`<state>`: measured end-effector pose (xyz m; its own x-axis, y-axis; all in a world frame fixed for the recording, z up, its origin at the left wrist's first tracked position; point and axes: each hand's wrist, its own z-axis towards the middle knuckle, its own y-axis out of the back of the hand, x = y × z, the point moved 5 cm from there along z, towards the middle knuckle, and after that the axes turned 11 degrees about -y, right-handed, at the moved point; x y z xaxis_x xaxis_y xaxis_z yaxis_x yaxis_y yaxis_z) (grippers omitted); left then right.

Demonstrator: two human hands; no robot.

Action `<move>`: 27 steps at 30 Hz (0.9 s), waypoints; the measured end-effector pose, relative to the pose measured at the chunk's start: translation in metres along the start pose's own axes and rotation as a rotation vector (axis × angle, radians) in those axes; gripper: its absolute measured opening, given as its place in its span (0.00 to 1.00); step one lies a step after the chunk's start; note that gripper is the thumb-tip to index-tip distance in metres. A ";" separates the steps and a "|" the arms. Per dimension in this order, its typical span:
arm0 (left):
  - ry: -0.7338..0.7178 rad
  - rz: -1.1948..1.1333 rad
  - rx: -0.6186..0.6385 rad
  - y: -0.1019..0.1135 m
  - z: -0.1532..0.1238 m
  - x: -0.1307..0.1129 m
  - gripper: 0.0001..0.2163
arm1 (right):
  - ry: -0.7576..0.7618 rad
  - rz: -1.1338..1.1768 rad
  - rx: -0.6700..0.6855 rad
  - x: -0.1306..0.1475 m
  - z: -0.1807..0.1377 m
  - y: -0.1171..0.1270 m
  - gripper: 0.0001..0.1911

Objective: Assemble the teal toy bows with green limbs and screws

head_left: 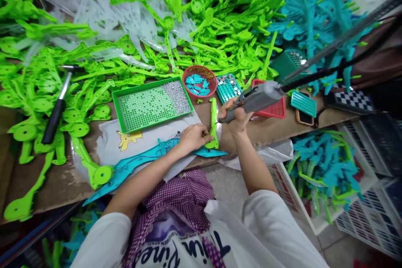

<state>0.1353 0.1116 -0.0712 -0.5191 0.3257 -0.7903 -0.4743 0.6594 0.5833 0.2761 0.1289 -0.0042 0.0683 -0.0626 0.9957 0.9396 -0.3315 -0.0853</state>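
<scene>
- While the right grip (236, 116) is closed around a grey power screwdriver (262, 97), the tool's tip sits at the edge of a small green piece (214, 119); I cannot tell whether they touch.
- The left grip (195, 137) has bent fingers against the near end of that piece; whether they pinch it, I cannot tell.
- The green piece is on the table (262, 132), between the two hands, its near end by the right end of a long blue piece (138, 161), which passes under the left wrist.
- Beyond the left hand is a green tray (157, 122) with screws (177, 97) gathered at its right end.
- A red basket (212, 78) beside it holds small blue parts (197, 85).
</scene>
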 end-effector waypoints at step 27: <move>0.005 0.021 -0.003 -0.005 -0.006 0.000 0.13 | 0.066 0.027 0.268 -0.015 0.032 -0.172 0.31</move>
<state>0.1331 0.1045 -0.0728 -0.5322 0.3361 -0.7770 -0.4652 0.6507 0.6001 0.1238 0.2170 -0.0029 0.0812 -0.1326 0.9878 0.9935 -0.0689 -0.0909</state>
